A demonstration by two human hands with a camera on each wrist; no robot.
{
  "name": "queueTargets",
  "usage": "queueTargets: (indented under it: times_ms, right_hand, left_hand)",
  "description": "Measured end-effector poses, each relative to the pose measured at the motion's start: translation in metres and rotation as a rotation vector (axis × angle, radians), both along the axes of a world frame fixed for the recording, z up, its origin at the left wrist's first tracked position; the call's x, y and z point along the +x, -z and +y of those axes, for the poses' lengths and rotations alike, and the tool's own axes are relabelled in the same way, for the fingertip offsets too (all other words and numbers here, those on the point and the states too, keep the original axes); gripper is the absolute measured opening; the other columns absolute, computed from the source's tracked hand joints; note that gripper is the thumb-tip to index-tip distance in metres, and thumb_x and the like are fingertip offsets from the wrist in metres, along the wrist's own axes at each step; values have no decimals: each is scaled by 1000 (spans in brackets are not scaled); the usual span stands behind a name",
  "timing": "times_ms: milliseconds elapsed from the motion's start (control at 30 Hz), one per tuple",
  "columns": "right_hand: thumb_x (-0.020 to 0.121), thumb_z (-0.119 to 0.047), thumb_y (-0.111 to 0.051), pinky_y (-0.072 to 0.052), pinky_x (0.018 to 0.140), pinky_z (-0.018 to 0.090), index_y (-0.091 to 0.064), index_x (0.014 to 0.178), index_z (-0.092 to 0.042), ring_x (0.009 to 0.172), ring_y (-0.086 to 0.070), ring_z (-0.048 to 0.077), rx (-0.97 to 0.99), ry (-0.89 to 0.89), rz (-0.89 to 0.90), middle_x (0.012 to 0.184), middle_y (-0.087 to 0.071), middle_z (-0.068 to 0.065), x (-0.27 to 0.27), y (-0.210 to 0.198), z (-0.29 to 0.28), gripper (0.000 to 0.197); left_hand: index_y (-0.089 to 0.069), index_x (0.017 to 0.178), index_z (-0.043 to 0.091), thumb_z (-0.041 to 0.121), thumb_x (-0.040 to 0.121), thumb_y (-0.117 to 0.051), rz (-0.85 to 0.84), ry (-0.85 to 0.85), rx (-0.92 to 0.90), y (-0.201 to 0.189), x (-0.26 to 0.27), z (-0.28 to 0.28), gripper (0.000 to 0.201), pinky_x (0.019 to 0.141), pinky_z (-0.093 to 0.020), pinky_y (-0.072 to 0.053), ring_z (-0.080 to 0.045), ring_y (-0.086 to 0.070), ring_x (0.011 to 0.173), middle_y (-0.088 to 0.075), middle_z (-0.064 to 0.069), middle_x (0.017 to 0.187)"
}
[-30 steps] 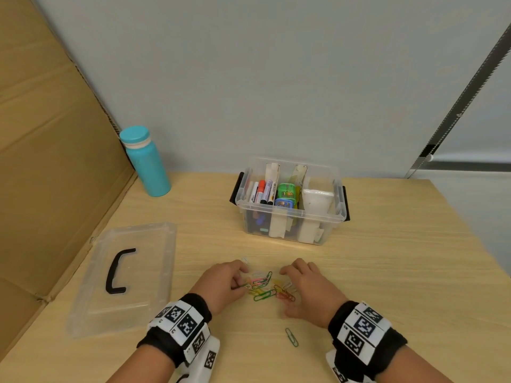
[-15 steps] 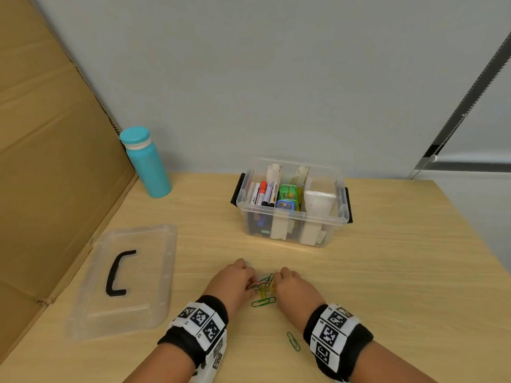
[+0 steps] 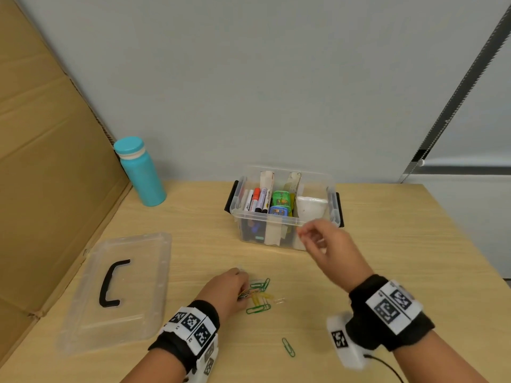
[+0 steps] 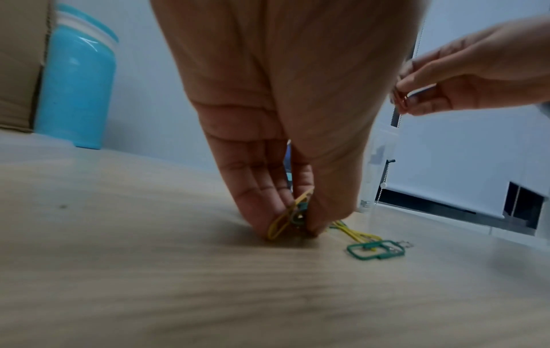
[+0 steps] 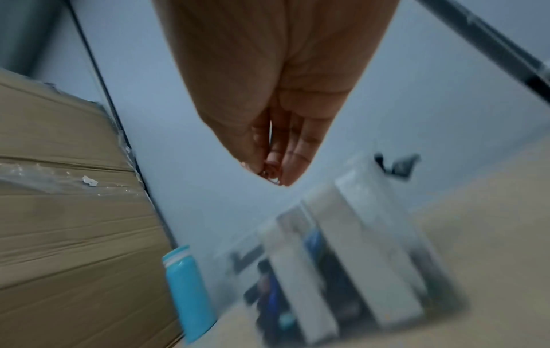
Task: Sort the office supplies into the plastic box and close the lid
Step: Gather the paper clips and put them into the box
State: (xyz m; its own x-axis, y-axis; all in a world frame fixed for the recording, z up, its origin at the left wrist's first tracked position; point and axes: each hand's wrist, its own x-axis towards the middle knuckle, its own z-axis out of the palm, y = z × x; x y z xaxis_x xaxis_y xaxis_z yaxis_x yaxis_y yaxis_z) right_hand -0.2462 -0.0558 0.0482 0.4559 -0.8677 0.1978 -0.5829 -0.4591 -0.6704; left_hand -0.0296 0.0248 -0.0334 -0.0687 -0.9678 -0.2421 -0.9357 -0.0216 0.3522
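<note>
Head view: the plastic box (image 3: pixel 284 214) stands open on the tabletop (image 3: pixel 387 244), its lid (image 3: pixel 116 294) lying well left of it. The right hand (image 3: pixel 331 244), blurred, hovers at the box's front wall. The left hand (image 3: pixel 229 291) rests on loose paper clips (image 3: pixel 260 297) before the box.

Left wrist view: the left fingers (image 4: pixel 259 200) pinch yellow and green clips against the tabletop. The right fingers (image 4: pixel 416 77) pinch a reddish clip (image 4: pixel 401 99).

Right wrist view: smeared; the fingertips are pressed together on something small.

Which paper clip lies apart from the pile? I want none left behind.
The green paper clip lying alone near the table's front edge, between the two wrists; the others cluster at the left hand.
</note>
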Motion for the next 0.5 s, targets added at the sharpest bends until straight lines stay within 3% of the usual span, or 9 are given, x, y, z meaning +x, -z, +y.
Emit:
queueTargets:
  times_ms: [100, 167, 300, 367, 433, 500]
  right_hand:
    - [92, -18, -57, -47, 71, 17, -63, 98, -14, 77, -57, 8, -272, 129, -35, 90, -58, -5, -8, -18, -31, 9]
    - [93, -18, -55, -44, 70, 21, -64, 99, -13, 77, -55, 13, -315, 184, 81, 91, -58, -1, -7, -15, -55, 12]
    - [97, -20, -49, -45, 70, 26, -68, 93, -11, 83, -62, 21, -107, 129, 565, 94, -66, 6, 12, -8, -91, 21]
    - [96, -11, -47, -51, 80, 29, -69, 107, -15, 95, -64, 23, -22, 58, 704, 107, -68, 6, 22, -12, -99, 26]
    - [95, -8, -45, -53, 84, 32, -68, 112, -17, 97, -64, 22, -27, 52, 677, 112, -67, 5, 23, -15, -97, 30]
    - [97, -13, -43, -53, 80, 34, -68, 110, -16, 95, -63, 22, -140, 134, 524, 108, -68, 4, 13, -13, -85, 28]
  left_hand:
    - [-57, 105, 15, 28, 88, -56, 24, -25, -16, 2, 5, 3, 21, 76, -24, -42, -12, -47, 81, -50, 6, 92]
    - [-57, 103, 15, 32, 89, -56, 50, -56, -14, 2, 8, 5, 22, 75, -24, -42, -12, -48, 79, -53, 5, 89]
    - [-53, 90, 22, 41, 88, -57, 104, -95, -26, 1, 11, 11, 19, 70, -21, -43, -8, -47, 71, -50, 10, 77]
    - [-55, 89, 22, 44, 87, -58, 141, -114, -46, -3, 12, 14, 23, 66, -18, -42, -5, -46, 66, -49, 13, 72]
    - [-57, 88, 23, 44, 86, -60, 197, -133, -78, -8, 13, 16, 22, 65, -17, -43, -3, -47, 65, -52, 12, 73]
    - [-57, 87, 24, 38, 85, -62, 241, -141, -120, -19, 11, 17, 15, 67, -18, -45, -3, -50, 68, -56, 12, 77]
